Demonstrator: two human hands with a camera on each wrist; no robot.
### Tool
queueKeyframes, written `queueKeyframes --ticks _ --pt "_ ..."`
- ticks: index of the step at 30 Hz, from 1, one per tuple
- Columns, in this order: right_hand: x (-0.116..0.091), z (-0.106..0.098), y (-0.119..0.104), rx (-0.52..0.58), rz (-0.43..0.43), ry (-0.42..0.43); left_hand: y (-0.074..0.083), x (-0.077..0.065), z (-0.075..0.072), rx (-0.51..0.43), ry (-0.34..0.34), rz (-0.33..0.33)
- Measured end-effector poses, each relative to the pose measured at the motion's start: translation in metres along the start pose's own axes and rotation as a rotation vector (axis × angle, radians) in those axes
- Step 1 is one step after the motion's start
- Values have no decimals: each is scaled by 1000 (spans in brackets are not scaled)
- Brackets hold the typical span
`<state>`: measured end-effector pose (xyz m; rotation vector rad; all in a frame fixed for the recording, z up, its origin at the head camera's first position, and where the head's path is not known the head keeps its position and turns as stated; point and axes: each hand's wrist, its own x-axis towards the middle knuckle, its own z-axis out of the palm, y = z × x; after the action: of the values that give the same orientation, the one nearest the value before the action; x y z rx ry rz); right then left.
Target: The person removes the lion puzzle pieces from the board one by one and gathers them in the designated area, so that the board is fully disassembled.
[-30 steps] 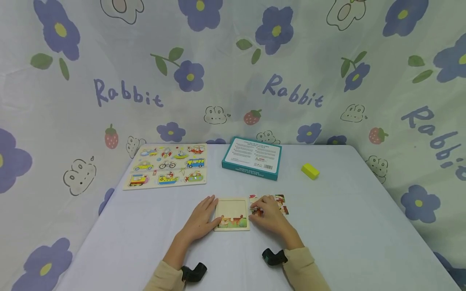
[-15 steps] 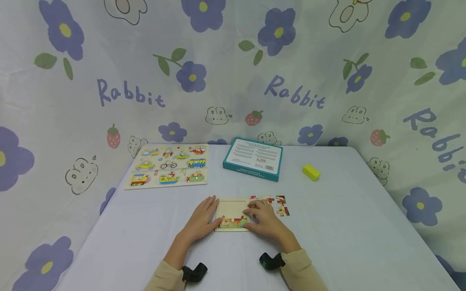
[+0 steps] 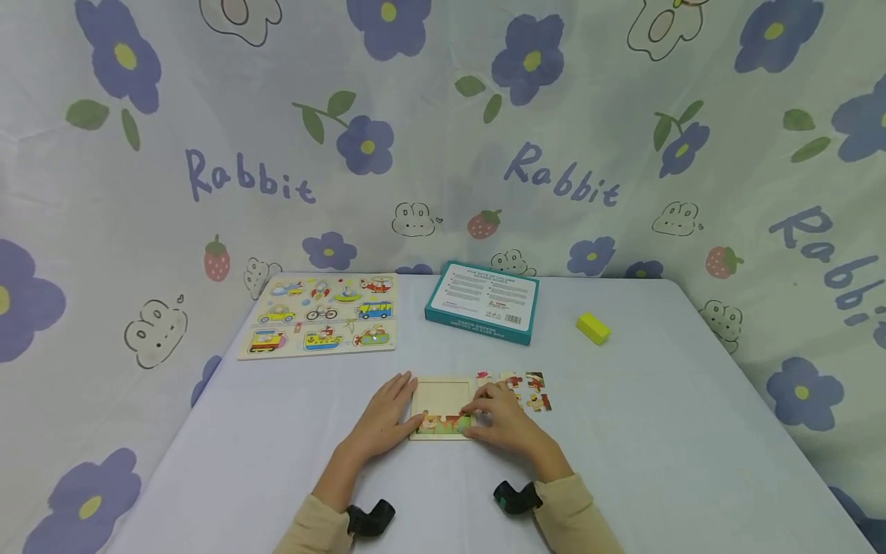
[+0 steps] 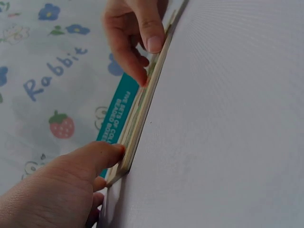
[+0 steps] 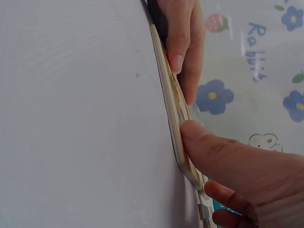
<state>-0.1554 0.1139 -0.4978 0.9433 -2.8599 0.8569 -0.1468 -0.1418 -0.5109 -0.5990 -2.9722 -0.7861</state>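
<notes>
Flanking the puzzle board (image 3: 441, 395), the left hand (image 3: 381, 416) lay straight-fingered at left! Over right, nearer the loose pieces (image 3: 537, 402), the right hand (image 3: 501, 418) touched it, any grip unclear.

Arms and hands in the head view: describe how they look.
The left hand and right hand are bare, without visible gloves or rings. The left sleeve and right sleeve are plain beige. By the cuffs sit black, bent tubular devices: the left wrist camera and the right wrist camera, the latter with a green patch.
</notes>
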Motion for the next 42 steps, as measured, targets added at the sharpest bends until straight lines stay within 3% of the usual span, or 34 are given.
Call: queueKeyframes --ticks 18,25,32,42 --pt "0 1 0 65 -21 17 -1 -2 2 -9 -8 -16" --pt "0 1 0 48 1 -1 -1 -2 2 -14 -9 -11" --pt "1 0 0 25 -34 21 -3 0 1 -10 -3 7" --pt "2 -2 -1 111 3 13 -2 0 0 -7 1 20"
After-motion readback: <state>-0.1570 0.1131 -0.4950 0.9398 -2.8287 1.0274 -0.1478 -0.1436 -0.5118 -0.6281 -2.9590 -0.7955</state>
